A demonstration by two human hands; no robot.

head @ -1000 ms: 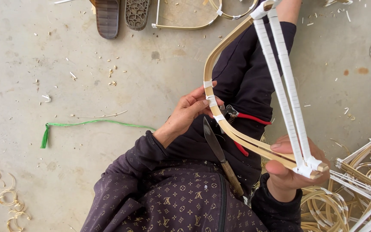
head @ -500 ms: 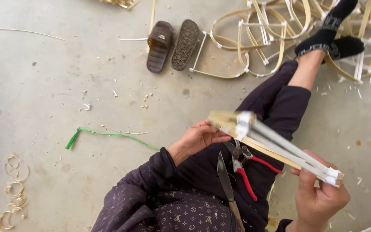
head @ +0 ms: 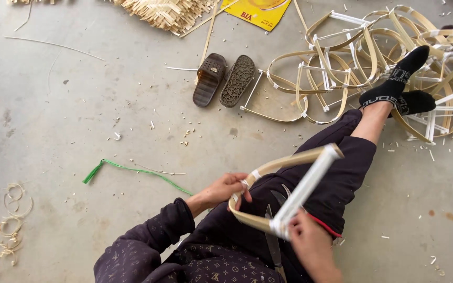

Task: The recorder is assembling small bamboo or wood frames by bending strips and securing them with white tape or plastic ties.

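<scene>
I sit on a concrete floor with a bent bamboo frame [head: 284, 160] over my lap; a pair of white cross sticks [head: 305, 188] span its two arms. My left hand [head: 225, 189] grips the curved end of the frame where a white binding wraps it. My right hand [head: 310, 243] holds the near end of the white sticks where they meet the lower bamboo strip. A knife blade [head: 271, 241] lies on my lap between my arms. My legs in dark trousers stretch out to the right, feet in black socks [head: 402, 86].
A pile of similar bamboo frames [head: 352, 57] lies at the upper right. Two brown sandals [head: 224, 78] lie soles up beyond my knees. A green strip [head: 132, 172] and small bamboo rings [head: 9, 220] lie at left. Bundled bamboo strips [head: 169, 13] and a yellow sheet [head: 258, 11] at top.
The frame has swung down from upright to lie low across my lap. My view has tilted up, bringing the sandals, the frame pile and my feet into sight.
</scene>
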